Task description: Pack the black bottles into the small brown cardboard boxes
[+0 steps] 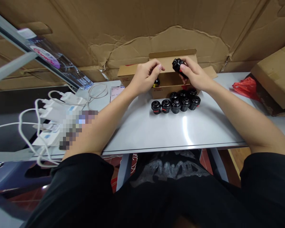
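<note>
My right hand is closed around a black cylindrical part with a stepped end and a red mark, held tilted above an open cardboard box. Over the box's left side hovers my left hand, its fingers loosely bent and nothing visible between them. Just below it, a black part with a yellow ring shows partly inside the box. Several matching black parts stand upright in two rows on the table before the box. The box's interior is mostly hidden.
A grey-white table runs along a cardboard wall. On the left are a power strip with white cables, a water bottle and a small display. To the right lie a red plastic bag and a larger carton.
</note>
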Action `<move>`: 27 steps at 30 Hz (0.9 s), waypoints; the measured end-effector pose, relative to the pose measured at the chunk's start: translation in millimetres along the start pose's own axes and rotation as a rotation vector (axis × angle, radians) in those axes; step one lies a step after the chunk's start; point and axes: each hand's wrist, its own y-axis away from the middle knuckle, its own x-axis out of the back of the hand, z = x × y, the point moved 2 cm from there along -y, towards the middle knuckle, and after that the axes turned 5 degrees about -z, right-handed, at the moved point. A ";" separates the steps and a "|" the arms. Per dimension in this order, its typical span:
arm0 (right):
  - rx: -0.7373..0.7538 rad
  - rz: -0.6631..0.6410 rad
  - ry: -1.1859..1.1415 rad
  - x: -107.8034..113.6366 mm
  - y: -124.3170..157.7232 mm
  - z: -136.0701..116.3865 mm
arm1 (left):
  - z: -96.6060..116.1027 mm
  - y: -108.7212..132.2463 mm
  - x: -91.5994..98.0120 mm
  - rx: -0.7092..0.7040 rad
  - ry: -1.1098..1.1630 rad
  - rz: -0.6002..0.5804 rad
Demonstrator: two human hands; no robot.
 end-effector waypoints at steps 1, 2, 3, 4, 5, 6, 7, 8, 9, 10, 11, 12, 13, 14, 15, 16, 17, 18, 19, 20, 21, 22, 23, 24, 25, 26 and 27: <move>0.010 -0.002 0.010 0.0 0.0 1.8 | 0.2 0.1 0.1 -0.001 0.009 0.001; 0.013 -0.003 0.024 0.2 0.1 3.8 | 0.4 0.2 0.2 -0.001 0.017 0.000; 0.009 -0.003 0.041 0.6 0.3 5.7 | 0.6 0.2 0.2 -0.002 0.024 -0.003; 0.001 -0.003 0.057 1.0 0.5 7.2 | 0.9 0.3 0.1 -0.001 0.028 -0.007; -0.007 -0.005 0.071 1.5 0.7 8.3 | 1.1 0.3 -0.2 -0.001 0.028 -0.010; -0.012 -0.009 0.080 1.9 0.9 8.8 | 1.4 0.4 -0.7 0.000 0.026 -0.015; -0.013 -0.016 0.082 2.0 1.0 8.7 | 1.7 0.5 -1.4 0.000 0.022 -0.017; -0.011 -0.028 0.078 1.7 1.1 7.9 | 2.1 0.6 -2.3 -0.001 0.016 -0.019; -0.006 -0.041 0.067 1.2 1.1 6.7 | 2.4 0.8 -3.4 0.000 0.011 -0.017; 0.000 -0.055 0.053 0.5 1.1 4.9 | 2.9 0.9 -4.7 0.000 0.005 -0.015; 0.007 -0.067 0.038 -0.2 1.1 2.8 | 3.5 1.0 -6.1 0.000 0.001 -0.014; 0.013 -0.075 0.028 -0.7 1.3 0.4 | 4.3 1.1 -7.7 0.000 -0.002 -0.017; 0.018 -0.080 0.023 -0.9 1.4 -2.0 | 5.4 1.1 -9.4 -0.002 -0.003 -0.024; 0.023 -0.086 0.024 -0.7 1.6 -4.3 | 6.8 1.1 -11.1 -0.004 -0.002 -0.036; 0.029 -0.092 0.028 -0.1 1.7 -6.1 | 8.5 1.0 -12.8 -0.008 -0.001 -0.052; 0.036 -0.103 0.037 0.9 1.6 -7.4 | 10.3 0.8 -14.5 -0.010 -0.002 -0.072; 0.049 -0.115 0.055 2.0 1.5 -8.0 | 12.2 0.5 -16.0 -0.010 -0.008 -0.092; 0.070 -0.128 0.080 3.3 1.1 -8.1 | 14.0 0.2 -17.2 -0.007 -0.018 -0.109; 0.095 -0.137 0.110 4.6 0.7 -7.7 | 15.6 -0.2 -18.2 0.000 -0.031 -0.121; 0.120 -0.144 0.141 5.8 0.3 -7.0 | 17.0 -0.6 -19.0 0.008 -0.045 -0.131; 0.139 -0.152 0.166 6.7 0.1 -5.9 | 18.1 -1.0 -19.6 0.019 -0.057 -0.138; 0.153 -0.158 0.184 7.3 0.0 -4.9 | 19.0 -1.4 -20.1 0.029 -0.064 -0.143; 0.158 -0.159 0.193 7.7 0.0 -3.9 | 19.8 -1.8 -20.5 0.038 -0.069 -0.146; 0.153 -0.161 0.195 7.8 0.2 -2.9 | 20.5 -2.0 -20.7 0.044 -0.071 -0.150; 0.144 -0.166 0.193 7.7 0.4 -2.2 | 21.3 -2.1 -20.9 0.049 -0.073 -0.155; 0.140 -0.169 0.192 7.5 0.6 -1.7 | 22.2 -2.1 -21.0 0.052 -0.077 -0.159; 0.140 -0.171 0.191 7.3 0.8 -1.5 | 23.3 -2.0 -20.9 0.054 -0.081 -0.163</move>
